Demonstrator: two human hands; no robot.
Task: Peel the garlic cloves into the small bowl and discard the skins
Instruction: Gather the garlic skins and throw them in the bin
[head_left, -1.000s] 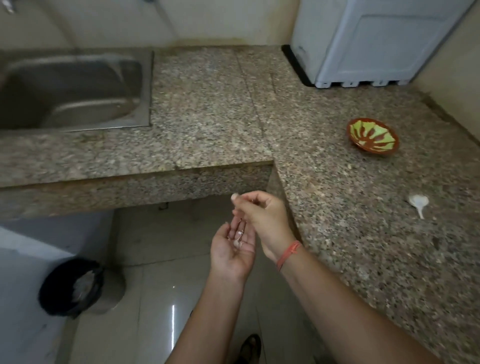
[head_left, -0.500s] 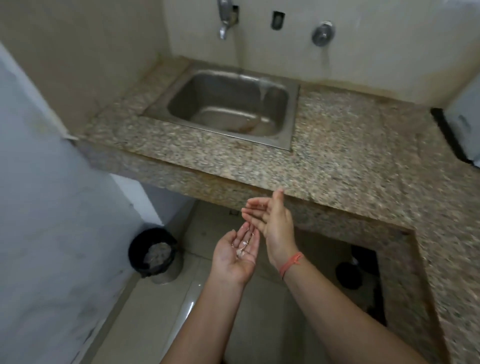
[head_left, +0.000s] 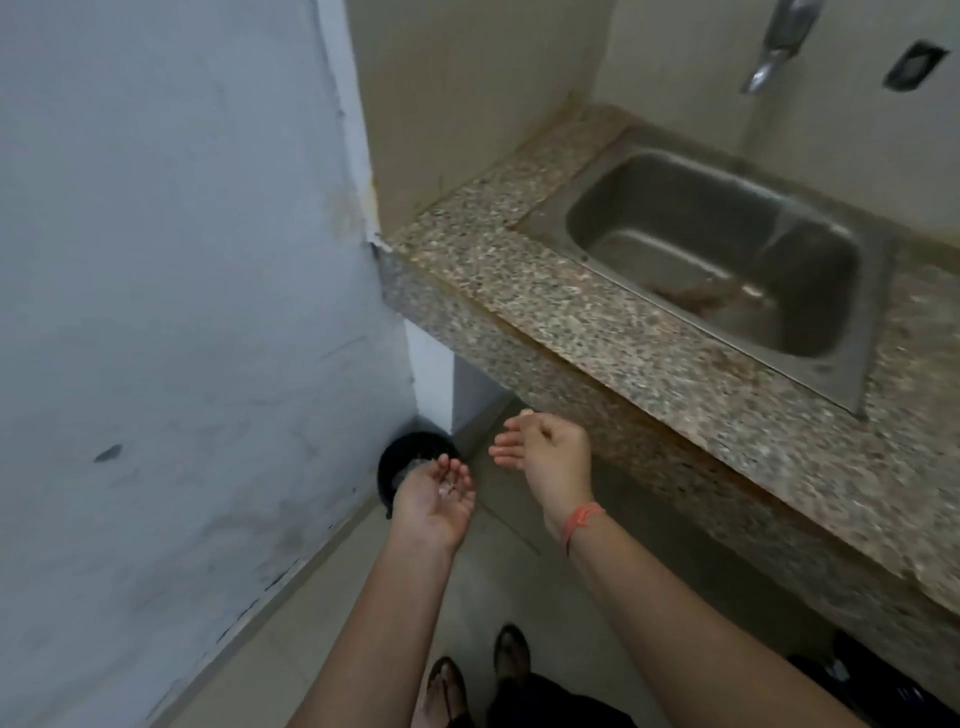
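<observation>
My left hand (head_left: 435, 499) is turned palm up with its fingers relaxed. A few pale garlic skins (head_left: 448, 487) lie in the palm. This hand hovers over the near rim of a black waste bin (head_left: 400, 457) that stands on the floor in the corner. My right hand (head_left: 545, 452), with a red thread at the wrist, is held a little to the right and higher. Its fingers are loosely spread and nothing is in it. The small bowl and the garlic bulb are out of view.
A granite counter (head_left: 597, 338) with a steel sink (head_left: 717, 249) runs along the right, its front edge close to my right hand. A tap (head_left: 774, 47) hangs above the sink. A pale wall (head_left: 182, 312) closes the left side. My sandalled feet (head_left: 478, 675) stand on the tiled floor.
The view has swung left from the counter with the bowl and garlic to the corner bin. My left hand carried the skins over the bin, and my right hand drew apart from it.
</observation>
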